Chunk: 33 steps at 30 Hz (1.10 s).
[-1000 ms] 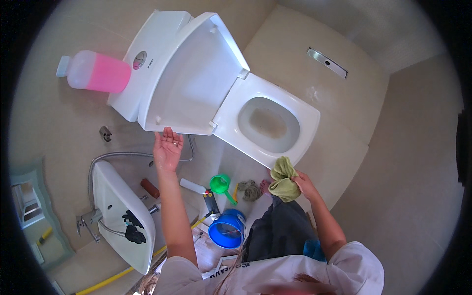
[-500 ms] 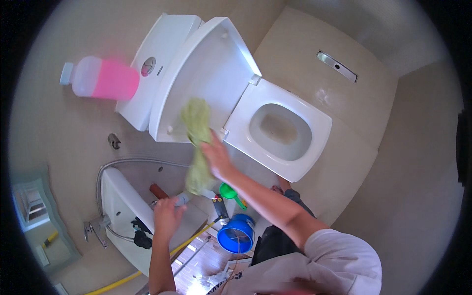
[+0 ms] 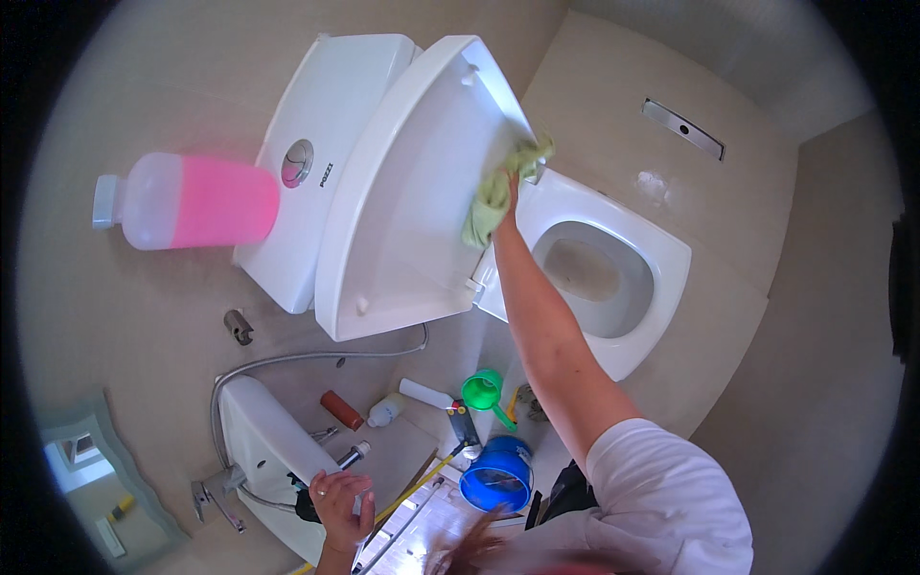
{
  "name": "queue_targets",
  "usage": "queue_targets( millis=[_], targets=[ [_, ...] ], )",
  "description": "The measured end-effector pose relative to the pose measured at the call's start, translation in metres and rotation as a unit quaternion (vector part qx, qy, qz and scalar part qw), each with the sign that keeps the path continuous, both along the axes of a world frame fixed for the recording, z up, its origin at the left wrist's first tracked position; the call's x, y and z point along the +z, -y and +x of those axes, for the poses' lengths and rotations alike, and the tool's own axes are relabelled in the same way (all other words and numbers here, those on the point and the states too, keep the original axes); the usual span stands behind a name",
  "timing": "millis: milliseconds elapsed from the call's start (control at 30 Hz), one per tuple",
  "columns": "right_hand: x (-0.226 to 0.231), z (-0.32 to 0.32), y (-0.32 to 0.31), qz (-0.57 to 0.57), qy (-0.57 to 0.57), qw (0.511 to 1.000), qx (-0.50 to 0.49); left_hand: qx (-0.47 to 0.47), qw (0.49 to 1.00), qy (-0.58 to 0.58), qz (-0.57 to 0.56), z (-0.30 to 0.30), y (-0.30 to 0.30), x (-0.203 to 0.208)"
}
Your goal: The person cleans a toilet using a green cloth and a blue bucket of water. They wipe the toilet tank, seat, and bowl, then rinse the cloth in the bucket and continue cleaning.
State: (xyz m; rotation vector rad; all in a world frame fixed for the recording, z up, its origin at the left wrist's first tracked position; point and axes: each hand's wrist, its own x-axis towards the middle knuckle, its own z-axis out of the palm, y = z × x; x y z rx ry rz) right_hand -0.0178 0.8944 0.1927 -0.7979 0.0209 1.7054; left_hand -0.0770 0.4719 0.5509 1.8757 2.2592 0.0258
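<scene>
My right hand (image 3: 509, 205) grips a light green cloth (image 3: 487, 209), pressed on the inner face of the raised toilet lid (image 3: 407, 206) near its far hinge. Part of the cloth is blurred, and its loose end reaches past the lid's edge. Below the lid, the white toilet seat (image 3: 661, 257) lies down around the bowl, partly hidden by my right forearm. My left hand (image 3: 343, 508) is beside the sink (image 3: 261, 414) at the lower left, fingers loosely bent and apart, holding nothing.
A bottle of pink liquid (image 3: 225, 201) stands on the toilet tank (image 3: 356, 86). A blue bucket (image 3: 496, 471), green dipper (image 3: 482, 390), white bottle (image 3: 386, 410) and brown-red cylinder (image 3: 341, 409) are on the floor. A grey hose (image 3: 316, 357) loops by the sink. A floor drain (image 3: 683, 128) lies beyond.
My right hand has carried the cloth rightward and away from me across the lid, from its near side to the far hinge. My left hand has dropped lower, toward me.
</scene>
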Motion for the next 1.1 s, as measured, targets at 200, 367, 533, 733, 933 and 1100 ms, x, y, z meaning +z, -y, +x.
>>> queue_targets(
  millis=[200,367,533,733,933,1100],
  targets=[
    [0.003,-0.035,0.155,-0.074,0.177,0.976,0.104,-0.014,1.000,0.013,0.002,-0.003,-0.009,-0.006],
    [0.207,-0.036,0.174,0.343,0.389,0.844,0.135,-0.012,1.000,-0.002,0.006,-0.005,0.005,0.007],
    [0.228,-0.028,0.061,0.395,0.509,0.764,-0.025,-0.030,0.999,0.011,0.003,-0.008,-0.002,0.001],
    [0.214,0.011,-0.031,0.371,0.631,0.677,-0.076,-0.024,1.000,0.012,0.007,-0.005,-0.004,0.004],
    [0.212,0.003,-0.042,0.279,0.612,0.731,-0.111,-0.018,1.000,0.009,0.005,-0.004,-0.004,0.001],
    [0.172,-0.004,-0.026,0.323,0.511,0.788,-0.114,-0.006,1.000,0.005,-0.001,-0.005,-0.001,0.004]
  ],
)
